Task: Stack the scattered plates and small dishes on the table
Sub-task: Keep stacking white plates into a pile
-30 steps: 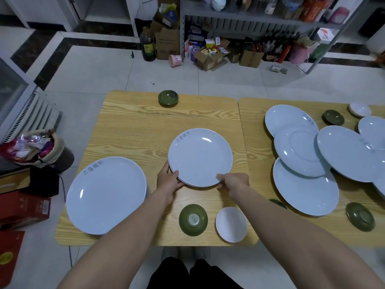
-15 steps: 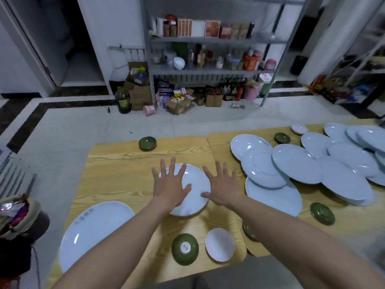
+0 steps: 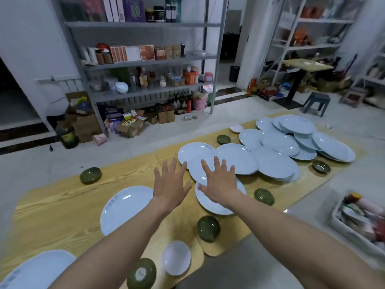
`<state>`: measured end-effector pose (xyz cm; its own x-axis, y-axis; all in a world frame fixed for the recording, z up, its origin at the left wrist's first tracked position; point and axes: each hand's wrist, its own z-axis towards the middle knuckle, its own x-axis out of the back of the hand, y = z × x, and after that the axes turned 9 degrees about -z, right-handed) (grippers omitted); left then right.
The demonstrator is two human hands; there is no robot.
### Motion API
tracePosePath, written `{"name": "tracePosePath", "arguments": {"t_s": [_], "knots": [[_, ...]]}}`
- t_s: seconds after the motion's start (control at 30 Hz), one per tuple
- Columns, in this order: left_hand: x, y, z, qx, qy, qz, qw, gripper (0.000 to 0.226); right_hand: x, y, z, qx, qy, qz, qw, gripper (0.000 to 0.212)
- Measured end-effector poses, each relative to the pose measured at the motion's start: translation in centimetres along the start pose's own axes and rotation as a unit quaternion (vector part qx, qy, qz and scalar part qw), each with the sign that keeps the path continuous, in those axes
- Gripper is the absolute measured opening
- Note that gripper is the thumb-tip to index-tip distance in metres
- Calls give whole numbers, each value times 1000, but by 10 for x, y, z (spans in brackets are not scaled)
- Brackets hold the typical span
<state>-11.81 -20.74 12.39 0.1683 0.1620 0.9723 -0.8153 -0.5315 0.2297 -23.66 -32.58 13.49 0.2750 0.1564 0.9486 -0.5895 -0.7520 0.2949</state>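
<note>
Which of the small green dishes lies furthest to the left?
The green dish by the far edge of the table, left of the left hand. Every other green dish lies further right.

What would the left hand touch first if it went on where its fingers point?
Likely the rim of the leftmost white plate in the pile, just ahead of the left hand; depth is unclear.

- It looks like a storeroom, maybe of a restaurant (I cannot be sure).
- Grey metal shelves (image 3: 150,60) are full of jars (image 3: 102,55) and cartons (image 3: 146,52).
- Open cardboard boxes (image 3: 129,126) stand on the tiled floor (image 3: 31,163).
- Many identical white plates (image 3: 273,163) lie on wooden tables (image 3: 62,201).
</note>
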Motion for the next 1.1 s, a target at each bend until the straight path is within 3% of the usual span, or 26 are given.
{"name": "tracePosePath", "arguments": {"t_s": [0.13, 0.47, 0.87, 1.1], "knots": [[-17, 62, 29, -26, 10, 13, 1000, 67, -22, 72, 1, -23, -4, 25, 999, 83], [-63, 190, 95, 1, 7, -56, 998, 65, -83, 207, 15, -40, -39, 103, 993, 83], [-127, 190, 183, 93, 0, -122, 988, 61, -128, 260, 113, -69, -80, 292, 950, 75], [-170, 174, 211, 228, -7, -237, 944, 61, -157, 276, 164, -130, -116, 433, 884, 57]]}}
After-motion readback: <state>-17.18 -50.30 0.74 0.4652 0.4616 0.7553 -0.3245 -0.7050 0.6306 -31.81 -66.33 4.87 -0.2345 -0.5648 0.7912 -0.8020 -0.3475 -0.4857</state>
